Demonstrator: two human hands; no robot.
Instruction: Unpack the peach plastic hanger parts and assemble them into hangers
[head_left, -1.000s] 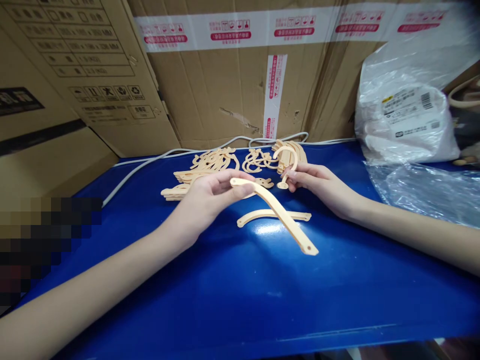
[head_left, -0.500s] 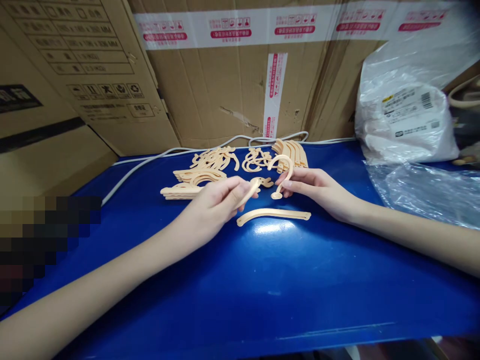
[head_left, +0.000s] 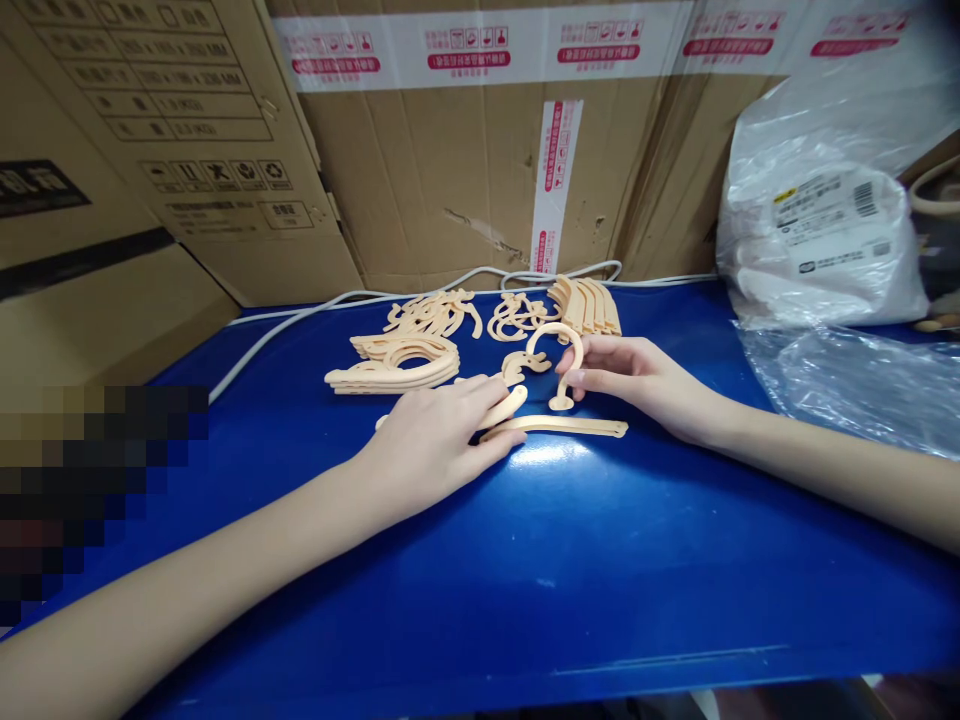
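Observation:
My left hand is low over the blue table, its fingers closed around a cream plastic hanger arm. One rounded end shows between thumb and forefinger; another tip pokes out at the far side, and the middle is covered. Between the thumb and fingers of my right hand stands a cream hanger hook, curve up and flat round foot down. A separate slim hanger arm lies on the table, its left end by my left thumb. Small curved pieces rest just behind, between the hands.
Behind my left hand is a stack of cream hanger parts. Farther back lie a heap of curved pieces, loose hooks and stacked arms. A white cable, cardboard boxes and a plastic-wrapped package border the blue table.
My left hand has come down to the table with the hanger arm, beside the lying one. My right hand keeps the hook, now turned more upright and slightly lower.

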